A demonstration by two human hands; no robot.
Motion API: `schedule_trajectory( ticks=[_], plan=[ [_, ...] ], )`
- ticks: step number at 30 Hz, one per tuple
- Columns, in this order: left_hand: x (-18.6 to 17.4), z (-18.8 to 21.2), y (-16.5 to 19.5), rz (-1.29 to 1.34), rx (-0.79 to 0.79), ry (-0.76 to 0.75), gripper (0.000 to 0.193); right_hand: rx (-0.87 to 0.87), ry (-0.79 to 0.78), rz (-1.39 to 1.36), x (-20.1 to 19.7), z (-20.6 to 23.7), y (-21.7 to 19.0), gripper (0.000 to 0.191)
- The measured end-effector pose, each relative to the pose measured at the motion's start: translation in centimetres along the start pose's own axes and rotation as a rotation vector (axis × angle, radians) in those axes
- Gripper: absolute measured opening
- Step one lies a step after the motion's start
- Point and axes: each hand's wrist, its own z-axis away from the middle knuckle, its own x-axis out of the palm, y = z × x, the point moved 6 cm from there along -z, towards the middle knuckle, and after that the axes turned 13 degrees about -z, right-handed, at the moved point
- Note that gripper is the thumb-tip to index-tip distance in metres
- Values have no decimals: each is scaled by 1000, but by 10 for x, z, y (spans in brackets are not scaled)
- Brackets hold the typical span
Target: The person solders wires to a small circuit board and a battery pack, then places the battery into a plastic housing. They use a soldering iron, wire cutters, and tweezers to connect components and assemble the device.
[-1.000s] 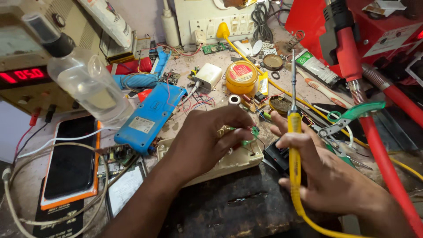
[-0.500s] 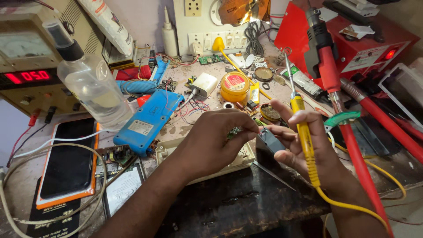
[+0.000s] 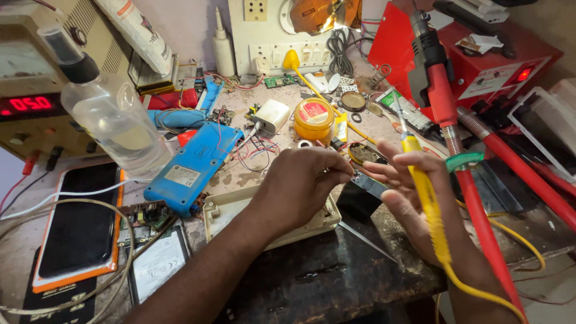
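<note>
My left hand (image 3: 303, 183) is curled over a cream plastic casing (image 3: 231, 213), its fingertips pinching something small that I cannot make out. My right hand (image 3: 414, 198) faces it, palm up. A yellow soldering iron (image 3: 423, 180) lies across that palm with its tip pointing up and away, and the fingers also hold a small dark flat part (image 3: 369, 183) between the two hands. The iron's yellow cord (image 3: 480, 288) trails down past my wrist.
A blue multimeter (image 3: 192, 165) lies left of the casing, with a clear squeeze bottle (image 3: 111, 120) and a power supply with red digits (image 3: 27, 105) beyond. A yellow flux tin (image 3: 314, 118), a red hot-air station (image 3: 492, 66) with its red handle (image 3: 444, 102), and a phone (image 3: 78, 225) crowd the bench.
Both hands have lifted and drawn together over the casing. The soldering iron has swung more upright in my right hand, and the small dark part now sits between the fingertips.
</note>
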Motion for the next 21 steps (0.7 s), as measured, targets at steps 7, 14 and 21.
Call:
schedule_trajectory(
  ticks=[7,14,21],
  plan=[
    [4,-1,-12,-4,-13,13,10,-104,545,361,-40,41,-48,48],
    [5,2,-10,-41,16,74,8,-274,591,370,-90,68,-45,46],
    [6,4,-7,-25,-30,69,9,-276,565,363,-108,85,-34,44]
  ],
)
